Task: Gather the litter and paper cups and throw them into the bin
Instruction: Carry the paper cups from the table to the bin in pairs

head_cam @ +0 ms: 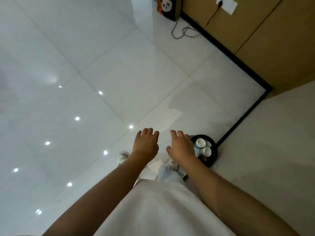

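Head view, looking down: left hand (146, 143) and right hand (182, 145) hang palm-down over the tiled floor (119, 74), fingers loosely spread, holding nothing. Just beyond the right hand stands a round black bin (214, 151) against the wall corner, with white paper cups (202, 147) already lying inside. Such cups are probably light, thin-walled and easily crushed; they are best pinched at the stiff rolled rim or cradled round the body without squeezing.

White top (160, 210), pale sneakers (121, 157)
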Available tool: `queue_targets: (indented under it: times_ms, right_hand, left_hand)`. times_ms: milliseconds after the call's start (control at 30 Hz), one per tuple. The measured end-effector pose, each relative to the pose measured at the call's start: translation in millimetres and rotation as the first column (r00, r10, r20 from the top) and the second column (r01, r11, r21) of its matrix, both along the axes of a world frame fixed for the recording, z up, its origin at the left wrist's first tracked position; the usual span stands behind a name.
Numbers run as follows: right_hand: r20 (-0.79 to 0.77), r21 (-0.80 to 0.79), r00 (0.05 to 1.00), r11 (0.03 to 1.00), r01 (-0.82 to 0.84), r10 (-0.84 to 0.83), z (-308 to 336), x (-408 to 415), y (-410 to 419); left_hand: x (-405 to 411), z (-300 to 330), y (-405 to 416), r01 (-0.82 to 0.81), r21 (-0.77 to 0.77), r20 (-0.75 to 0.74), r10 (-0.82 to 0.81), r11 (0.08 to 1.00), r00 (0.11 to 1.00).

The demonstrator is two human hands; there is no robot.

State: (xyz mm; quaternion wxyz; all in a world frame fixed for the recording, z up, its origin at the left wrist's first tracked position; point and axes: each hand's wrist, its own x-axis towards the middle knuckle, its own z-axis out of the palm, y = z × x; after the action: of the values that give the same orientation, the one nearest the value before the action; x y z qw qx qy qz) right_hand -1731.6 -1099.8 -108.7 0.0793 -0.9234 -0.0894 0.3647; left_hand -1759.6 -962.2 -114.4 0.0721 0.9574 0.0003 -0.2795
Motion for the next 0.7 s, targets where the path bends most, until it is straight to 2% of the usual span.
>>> queue_targets:
  times_ms: [300, 500, 700]
  right_hand:
    - [0.069, -0.018, 0.923, 0.926, -0.377, 0.378, 27, -60, 215]
    - [0.111, 0.026, 0.782, 0.785, -0.619, 0.613, 42, -134, 373]
    - [0.141, 0.063, 0.621, 0.619, -0.783, 0.771, 53, -181, 491]
  left_hand:
    - [-116, 20, 196, -0.395, -0.008, 0.05, 0.395, 0.919, 0.918]
    - [-225, 38, 342, -0.631, 0.002, 0.081, 0.628, 0.776, 0.774]
    - [-293, 55, 436, -0.787, 0.008, 0.098, 0.783, 0.617, 0.615]
